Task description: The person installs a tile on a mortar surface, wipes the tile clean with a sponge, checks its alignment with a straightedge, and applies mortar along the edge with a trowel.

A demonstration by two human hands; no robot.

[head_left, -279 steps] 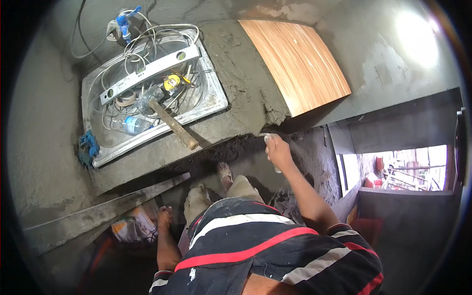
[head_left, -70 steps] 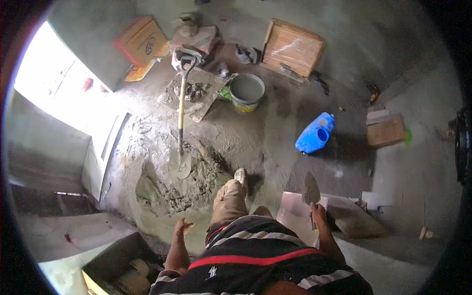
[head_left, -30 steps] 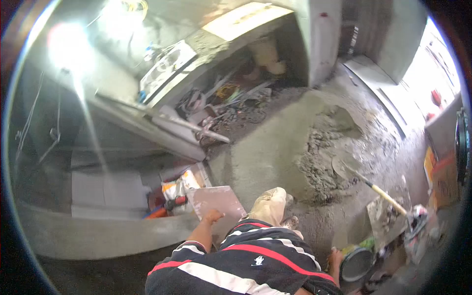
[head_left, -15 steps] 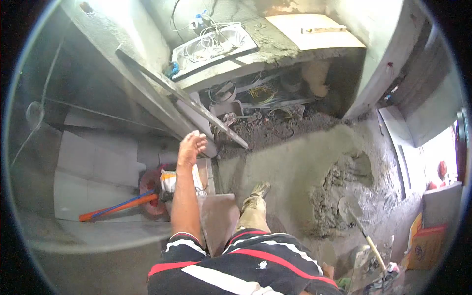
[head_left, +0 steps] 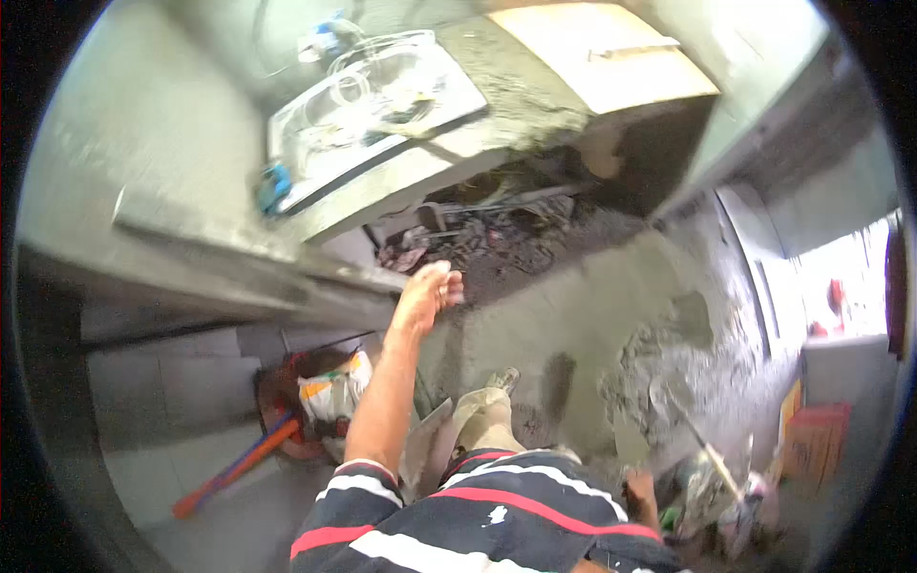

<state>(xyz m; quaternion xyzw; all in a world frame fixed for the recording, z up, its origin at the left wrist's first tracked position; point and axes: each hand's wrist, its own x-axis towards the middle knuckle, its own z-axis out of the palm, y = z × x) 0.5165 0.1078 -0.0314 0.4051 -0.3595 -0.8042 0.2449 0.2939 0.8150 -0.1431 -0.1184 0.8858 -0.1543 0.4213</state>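
Observation:
My left hand (head_left: 432,294) is stretched out ahead at mid-view, its fingers loosely bent and somewhat blurred, with nothing visible in them. Close beside it, the low end of a long narrow board (head_left: 205,234) runs along the wall edge; I cannot tell whether the hand touches it. Past the fingers lies dark rubble (head_left: 521,239) under the counter. My right hand (head_left: 642,492) hangs low by my right side, partly behind my striped shirt, its fingers unclear. Nearest to it are a shovel (head_left: 707,449) with a pale handle and wet mortar (head_left: 659,368) on the floor.
A rough counter (head_left: 535,86) carries a white sink (head_left: 382,105) full of cables and a wooden sheet (head_left: 611,72). On the left are a white bag (head_left: 330,393) and an orange-and-blue handle (head_left: 239,468). A reddish box (head_left: 814,444) stands at right.
My view has turned and come nearer the counter. My left hand has moved right and forward, past the wall edge. More of my right hand shows. The board appears lower and flatter in view.

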